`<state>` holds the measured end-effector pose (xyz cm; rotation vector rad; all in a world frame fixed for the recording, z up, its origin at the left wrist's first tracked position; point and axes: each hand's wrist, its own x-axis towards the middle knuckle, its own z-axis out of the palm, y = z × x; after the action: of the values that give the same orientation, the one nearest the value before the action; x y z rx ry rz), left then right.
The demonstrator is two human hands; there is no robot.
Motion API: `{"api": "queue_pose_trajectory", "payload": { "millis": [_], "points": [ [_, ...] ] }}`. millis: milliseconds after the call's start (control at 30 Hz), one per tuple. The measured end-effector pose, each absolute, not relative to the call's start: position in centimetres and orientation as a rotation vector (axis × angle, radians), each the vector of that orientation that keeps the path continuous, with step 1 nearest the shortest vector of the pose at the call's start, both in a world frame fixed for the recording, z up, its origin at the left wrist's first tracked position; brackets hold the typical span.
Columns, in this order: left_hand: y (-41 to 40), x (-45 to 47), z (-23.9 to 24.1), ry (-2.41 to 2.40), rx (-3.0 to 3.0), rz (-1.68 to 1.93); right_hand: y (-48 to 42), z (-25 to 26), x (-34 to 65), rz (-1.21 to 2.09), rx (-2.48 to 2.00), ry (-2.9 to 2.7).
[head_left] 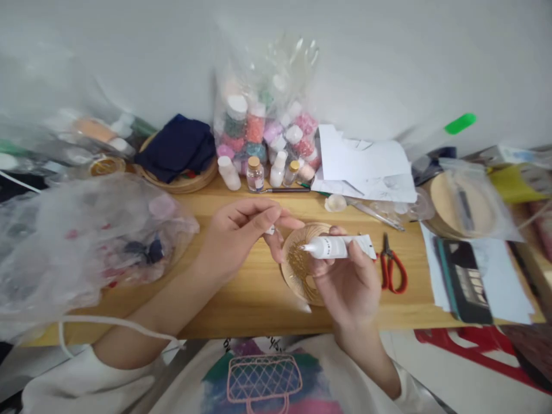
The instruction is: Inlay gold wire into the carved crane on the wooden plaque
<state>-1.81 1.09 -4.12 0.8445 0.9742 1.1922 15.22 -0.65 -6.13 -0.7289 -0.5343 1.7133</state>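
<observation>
My right hand [345, 282] grips a small white squeeze tube [336, 247], its pointed nozzle uncapped and aimed to the left. Dark print runs along the tube, too small to read. A little to the left, my left hand [245, 230] pinches a small white piece [270, 230], which looks like the tube's cap and is mostly hidden by the fingers. Beneath both hands lies a round wooden disc [295, 284] with a gold tree-like pattern, partly covered by my right hand and the tube.
Red-handled pliers [392, 273] lie right of the disc, before a phone [466, 282] on white paper. Small bottles [255, 175] and a bag of bead jars [267, 126] stand at the back. Plastic bags [86, 230] fill the left. A white cable [121, 322] crosses over my left forearm.
</observation>
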Motion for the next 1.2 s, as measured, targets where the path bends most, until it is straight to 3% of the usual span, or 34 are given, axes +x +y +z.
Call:
{"api": "queue_pose_trajectory", "payload": {
  "millis": [300, 1200],
  "points": [
    [0.0, 0.8, 0.4, 1.099, 1.078, 1.249, -0.6, -4.6, 15.2, 1.707, -0.703, -0.503],
    [0.3, 2.0, 0.5, 1.073, 1.226, 1.264, -0.7, -4.8, 16.2, 1.718, -0.633, -0.452]
  ]
}}
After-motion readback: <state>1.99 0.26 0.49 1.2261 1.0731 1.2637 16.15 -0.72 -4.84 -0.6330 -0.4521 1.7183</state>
